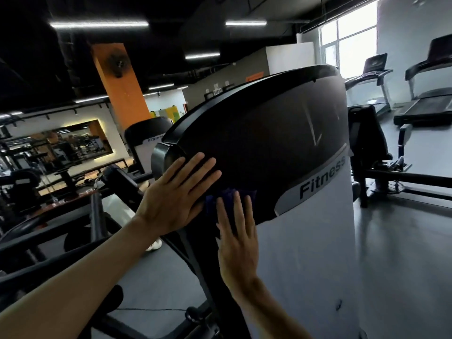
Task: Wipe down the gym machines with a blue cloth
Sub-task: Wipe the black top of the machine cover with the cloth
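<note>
A tall gym machine shroud (305, 241) fills the middle: dark tinted panel above, white cover below with the word "Fitness". A dark blue cloth (227, 195) lies flat against the lower edge of the dark panel. My right hand (237, 236) presses on the cloth with straight fingers, covering most of it. My left hand (175, 195) lies flat on the panel's left rim, fingers spread, just left of the cloth.
A second shrouded machine (146, 135) stands behind on the left. Black machine frames (73, 241) crowd the lower left. Treadmills (425, 101) stand by the window at the right. A bench machine (371, 148) sits right of the shroud on grey floor (403, 253).
</note>
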Motion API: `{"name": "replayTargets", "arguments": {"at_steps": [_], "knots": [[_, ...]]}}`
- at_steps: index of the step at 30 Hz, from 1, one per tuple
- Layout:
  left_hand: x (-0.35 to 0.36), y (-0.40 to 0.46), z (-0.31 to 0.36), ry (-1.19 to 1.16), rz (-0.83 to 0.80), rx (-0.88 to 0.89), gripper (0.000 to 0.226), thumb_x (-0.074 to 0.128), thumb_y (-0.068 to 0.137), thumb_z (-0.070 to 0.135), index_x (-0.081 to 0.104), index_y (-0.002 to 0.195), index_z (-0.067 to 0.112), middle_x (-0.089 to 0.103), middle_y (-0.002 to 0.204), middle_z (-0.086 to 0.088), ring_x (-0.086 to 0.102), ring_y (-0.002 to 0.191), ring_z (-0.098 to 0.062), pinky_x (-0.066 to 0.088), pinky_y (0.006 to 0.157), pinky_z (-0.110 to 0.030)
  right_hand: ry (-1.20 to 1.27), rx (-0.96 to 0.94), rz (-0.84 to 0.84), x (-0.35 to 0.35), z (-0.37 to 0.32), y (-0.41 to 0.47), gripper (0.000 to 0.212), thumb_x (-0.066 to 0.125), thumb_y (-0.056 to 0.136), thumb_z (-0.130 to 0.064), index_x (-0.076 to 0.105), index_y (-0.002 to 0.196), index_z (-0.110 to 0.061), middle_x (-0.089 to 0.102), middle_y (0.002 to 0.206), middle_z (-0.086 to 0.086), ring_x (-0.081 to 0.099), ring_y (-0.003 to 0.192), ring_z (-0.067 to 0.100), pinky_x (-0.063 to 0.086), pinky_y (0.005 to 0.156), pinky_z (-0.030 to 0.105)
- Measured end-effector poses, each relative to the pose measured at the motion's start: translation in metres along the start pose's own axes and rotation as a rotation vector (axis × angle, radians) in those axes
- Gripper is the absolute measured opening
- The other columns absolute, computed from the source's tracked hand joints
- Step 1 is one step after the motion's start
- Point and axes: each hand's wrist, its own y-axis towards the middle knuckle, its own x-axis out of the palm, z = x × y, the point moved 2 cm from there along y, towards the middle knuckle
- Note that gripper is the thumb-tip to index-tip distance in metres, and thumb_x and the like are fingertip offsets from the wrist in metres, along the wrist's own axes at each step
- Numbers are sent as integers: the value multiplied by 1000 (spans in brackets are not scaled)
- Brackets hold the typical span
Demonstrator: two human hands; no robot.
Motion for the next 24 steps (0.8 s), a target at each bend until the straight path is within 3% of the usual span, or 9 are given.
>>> {"name": "replayTargets", "arguments": {"at_steps": [2,6,8,10,13,15,20,22,24], "knots": [[-6,4,-7,-33,45,-137,59,35,111,46,28,165,23,16,172,-16,10,160,-37,14,129,-53,-97,-55,-12,-8,28,11,49,42,108,-36,44,155,-22,35,164,11,27,154,33,42,115,53],[-3,17,-16,-195,118,-373,60,41,109,45,29,164,25,17,172,-16,11,159,-42,31,119,-64,-34,428,99,-15,55,52,58,31,109,-43,21,163,-23,16,171,6,9,159,25,29,123,50],[2,18,-15,-248,142,-394,59,41,108,44,32,163,26,19,172,-15,18,157,-43,35,114,-66,38,512,147,-10,33,57,57,31,110,-39,20,163,-20,12,172,7,4,159,25,22,126,48],[6,16,-17,-261,156,-388,58,42,107,43,34,162,26,20,171,-14,25,154,-44,34,115,-64,19,360,123,2,4,44,58,40,108,-33,25,162,-20,13,171,8,5,159,29,20,125,45],[6,15,-19,-276,185,-358,55,39,108,38,36,161,25,22,171,-14,28,152,-44,32,117,-59,-111,-118,-11,10,-10,28,61,52,103,-34,30,159,-26,20,169,10,13,157,33,27,124,49],[5,15,-20,-293,200,-358,54,40,108,35,36,161,25,22,171,-13,29,152,-44,30,118,-58,-166,-190,-4,2,10,48,59,49,103,-38,31,158,-26,22,168,9,17,156,32,29,123,49],[3,13,-17,-283,211,-377,57,43,106,32,35,161,23,21,171,-13,28,152,-43,25,122,-53,36,552,248,-22,49,121,55,32,110,-37,25,162,-18,19,169,12,8,158,28,28,123,54],[3,14,-16,-272,190,-393,59,41,106,35,33,162,18,21,171,-13,29,152,-43,26,121,-53,-10,452,274,-13,25,115,55,41,109,-30,29,161,-16,20,169,14,9,158,29,28,123,55],[2,15,-17,-257,185,-418,62,37,106,37,33,161,8,22,171,-15,31,151,-42,21,125,-47,-87,52,177,0,-7,88,64,58,102,-21,30,159,-17,23,167,14,13,158,30,28,123,54]]}}
